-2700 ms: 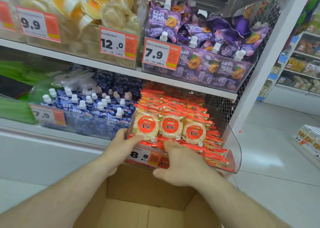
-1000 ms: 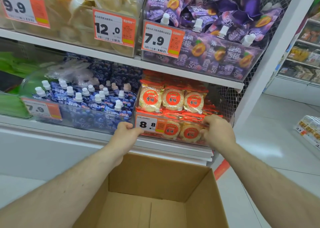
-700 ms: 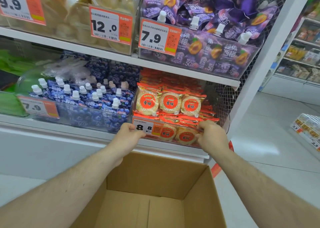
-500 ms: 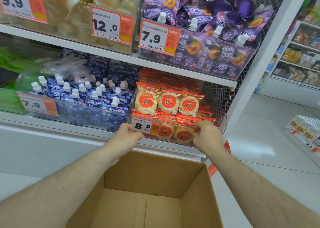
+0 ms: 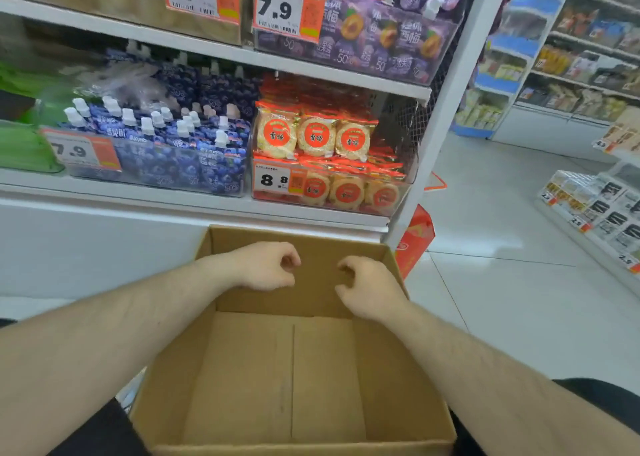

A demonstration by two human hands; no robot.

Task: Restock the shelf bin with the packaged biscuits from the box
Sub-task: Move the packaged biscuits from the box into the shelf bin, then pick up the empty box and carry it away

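Both of your bare forearms reach forward over the open cardboard box (image 5: 408,403), coming in from the lower corners and meeting near its far wall. Your left hand (image 5: 266,265) hangs above the inside of the box, wrist bent down, fingers loosely curled with the thumb close to the fingertips; it holds nothing. Your right hand (image 5: 369,286) sits just beside it, a small gap between the two, fingers curled the same loose way, and it too holds nothing. Neither hand touches the cardboard as far as can be seen.

The inside of the box shows only its bare bottom flaps. The biscuits (image 5: 315,137) are in the clear shelf bin (image 5: 410,178) on the lower shelf, straight beyond your hands: three round packs with red labels stand upright in the top row, more lie behind the bin's front wall, next to a price tag (image 5: 278,180) reading 8.8. Blue spouted pouches (image 5: 180,137) fill the bin to its left.
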